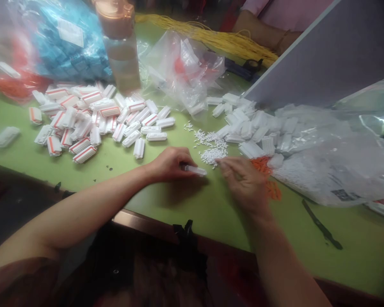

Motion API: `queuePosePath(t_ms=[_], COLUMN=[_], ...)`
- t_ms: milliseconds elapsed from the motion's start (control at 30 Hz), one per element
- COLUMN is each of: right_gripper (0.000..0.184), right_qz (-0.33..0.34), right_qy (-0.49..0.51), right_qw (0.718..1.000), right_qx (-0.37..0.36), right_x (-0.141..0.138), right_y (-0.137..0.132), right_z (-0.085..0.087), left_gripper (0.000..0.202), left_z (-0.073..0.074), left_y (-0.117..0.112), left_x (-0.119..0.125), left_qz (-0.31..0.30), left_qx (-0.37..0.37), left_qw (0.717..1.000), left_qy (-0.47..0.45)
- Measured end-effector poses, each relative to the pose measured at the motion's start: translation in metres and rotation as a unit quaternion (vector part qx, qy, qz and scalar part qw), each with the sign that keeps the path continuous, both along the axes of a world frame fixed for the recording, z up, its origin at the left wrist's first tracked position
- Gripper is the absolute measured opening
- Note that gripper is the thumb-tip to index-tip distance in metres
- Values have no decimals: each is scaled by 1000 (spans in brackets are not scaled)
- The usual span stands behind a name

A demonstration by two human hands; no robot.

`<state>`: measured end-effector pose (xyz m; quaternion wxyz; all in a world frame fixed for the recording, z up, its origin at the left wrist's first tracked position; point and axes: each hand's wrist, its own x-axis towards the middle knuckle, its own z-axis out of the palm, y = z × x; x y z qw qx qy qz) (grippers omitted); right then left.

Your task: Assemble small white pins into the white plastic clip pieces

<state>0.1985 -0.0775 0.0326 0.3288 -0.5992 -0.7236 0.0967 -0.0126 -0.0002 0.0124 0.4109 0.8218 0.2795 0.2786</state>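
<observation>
My left hand [169,164] rests on the green table [192,204] with its fingers closed around a white plastic connector housing [196,170] that sticks out to the right. My right hand [243,181] hovers just right of it, blurred, its fingertips pointing toward a small heap of tiny white pins [211,147]. Whether the right fingers pinch anything cannot be made out. Orange plastic pieces [269,179] lie under and beyond the right hand.
A pile of white housings with orange clips [92,117] lies at left, plain white housings [246,125] at right by clear bags [333,162]. A bottle [121,47], blue and red bagged parts [51,42], yellow wires [217,38], a grey board [333,55] and another person's arm [262,30] stand behind.
</observation>
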Motion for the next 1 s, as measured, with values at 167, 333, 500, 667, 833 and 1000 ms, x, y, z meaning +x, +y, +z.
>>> queuePosePath(t_ms=[167,333,500,667,833,1000], right_gripper=[22,19,20,20,19,18], right_qz=[-87,-58,-36,-17,24,21], right_qy=[-26,-63,-148,-83,60,49], right_qw=[994,994,988,996,998,998], right_qx=[-65,-73,-35,-25,-23,-13], right_x=[15,9,9,2,-21,-28], right_y=[5,3,4,4,0,-1], right_z=[-4,-9,-14,-9,-2,-8], left_gripper=[28,29,29,28,31,27], left_z=[0,-2,-3,-3,1,3], left_y=[0,1,1,1,0,-1], left_x=[1,1,1,1,1,2], left_qz=[-3,-4,-5,2,7,14], left_qx=[-5,-5,4,9,-19,-43], left_qw=[1000,1000,1000,1000,1000,999], left_qy=[4,5,0,7,12,6])
